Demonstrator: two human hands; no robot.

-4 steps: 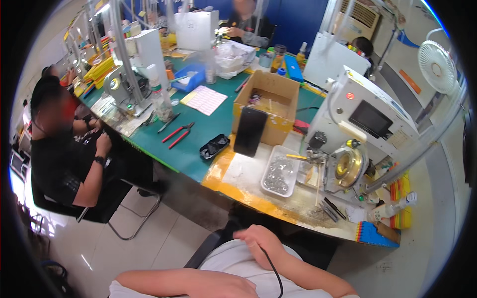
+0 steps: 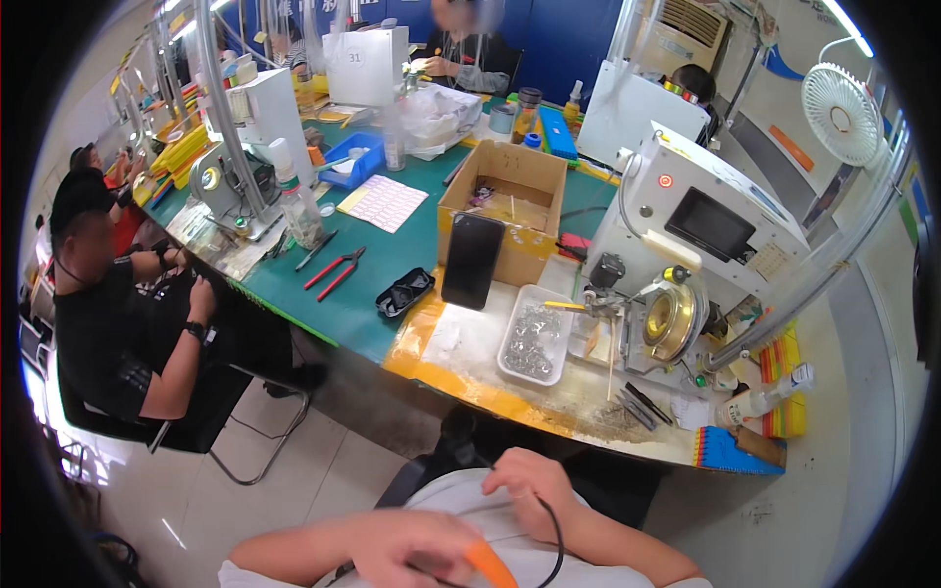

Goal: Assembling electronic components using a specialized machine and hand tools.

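Note:
My right hand (image 2: 537, 493) is at my lap, fingers curled round a black cable (image 2: 559, 534). The cable loops down past my wrist toward the lower edge. My left hand (image 2: 417, 549) is bent across my waist, slightly blurred, with the fingers partly curled. At its fingertips an orange strip or finger cover (image 2: 489, 563) shows; I cannot tell which. Something dark passes under those fingers, and what they hold, if anything, is hidden. Both hands are apart from the workbench (image 2: 470, 338) in front of me.
On the bench are a phone (image 2: 472, 261) leaning on a cardboard box (image 2: 505, 211), a white tray (image 2: 510, 363) of small clear parts, red-handled pliers (image 2: 334, 273), a black tray (image 2: 405, 293) and a white machine (image 2: 691, 211). A seated person (image 2: 118, 314) is at the left.
My left hand has lifted and turned, and the orange piece has come into view. My right hand has shifted slightly to the right with the cable. The whole view has shifted slightly.

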